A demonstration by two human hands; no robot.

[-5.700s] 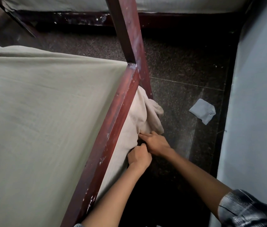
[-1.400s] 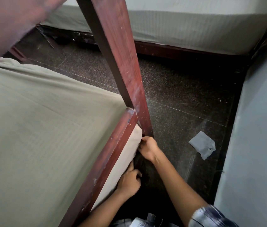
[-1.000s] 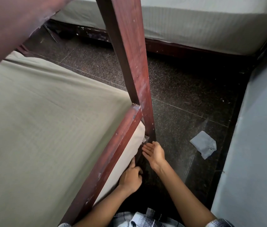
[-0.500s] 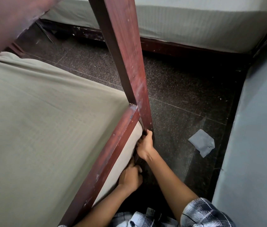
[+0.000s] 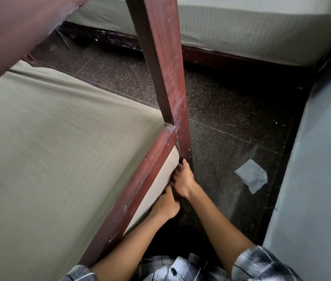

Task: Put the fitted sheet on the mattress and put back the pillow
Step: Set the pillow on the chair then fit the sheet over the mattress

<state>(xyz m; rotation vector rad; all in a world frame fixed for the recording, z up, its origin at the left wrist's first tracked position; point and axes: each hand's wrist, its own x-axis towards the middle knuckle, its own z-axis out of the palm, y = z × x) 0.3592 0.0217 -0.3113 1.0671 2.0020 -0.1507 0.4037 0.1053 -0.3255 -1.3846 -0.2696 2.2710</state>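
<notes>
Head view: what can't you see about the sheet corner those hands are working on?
- Corner hem of the fitted sheet: head view, hidden behind the wooden rail and bedpost.
- Fingertips of left hand and right hand: head view, tucked in by the post, grip unclear.
- Pillow: outside the frame.
- Bed's far end: covered by a blurred beam, top left.

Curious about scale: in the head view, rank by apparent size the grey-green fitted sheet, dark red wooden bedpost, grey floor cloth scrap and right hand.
Largest: grey-green fitted sheet
Then: dark red wooden bedpost
Last: grey cloth scrap and right hand look alike; unranked.
</notes>
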